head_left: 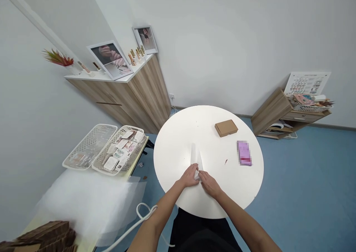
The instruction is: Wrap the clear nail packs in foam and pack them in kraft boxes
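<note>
Table (175, 137) round, white | floor (294, 170) blue | wall (236, 40) pale | left fingers (192, 168), right fingers (204, 175) gripping white wrap (195, 155)

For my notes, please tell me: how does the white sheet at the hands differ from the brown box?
The white sheet forms a narrow pale strip; the brown box is a broader, darker block. The white sheet looks thin and flexible, while the brown box looks stiff. The left hand and right hand touch the white sheet; neither touches the brown box. Both things lie on the round white table.
</note>
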Motion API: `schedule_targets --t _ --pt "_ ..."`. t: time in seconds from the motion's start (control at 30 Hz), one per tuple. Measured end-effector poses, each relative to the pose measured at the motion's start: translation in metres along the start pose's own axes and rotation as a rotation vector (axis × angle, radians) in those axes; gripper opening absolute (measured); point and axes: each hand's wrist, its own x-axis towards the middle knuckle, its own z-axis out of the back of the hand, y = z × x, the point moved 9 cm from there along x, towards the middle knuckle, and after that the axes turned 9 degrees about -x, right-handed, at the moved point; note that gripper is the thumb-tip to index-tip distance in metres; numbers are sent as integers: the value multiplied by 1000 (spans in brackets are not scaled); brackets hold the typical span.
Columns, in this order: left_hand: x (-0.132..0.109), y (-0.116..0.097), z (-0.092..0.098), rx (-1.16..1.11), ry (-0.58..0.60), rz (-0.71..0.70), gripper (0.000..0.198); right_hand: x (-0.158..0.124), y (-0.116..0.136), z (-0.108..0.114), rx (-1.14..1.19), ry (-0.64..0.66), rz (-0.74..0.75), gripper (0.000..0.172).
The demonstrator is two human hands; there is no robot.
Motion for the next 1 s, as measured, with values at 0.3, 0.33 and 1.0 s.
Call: schedule_targets --t 0.3,0.33,1.0 --pt "19 32 18 -506 110 416 36 24 -3 8 -146 90 54 42" --pt "19 34 19 -515 87 447 36 25 -2 7 -169 103 79 41" --pt "8 10 66 -85 -518 176 35 109 -74 28 30 216 -191 18"
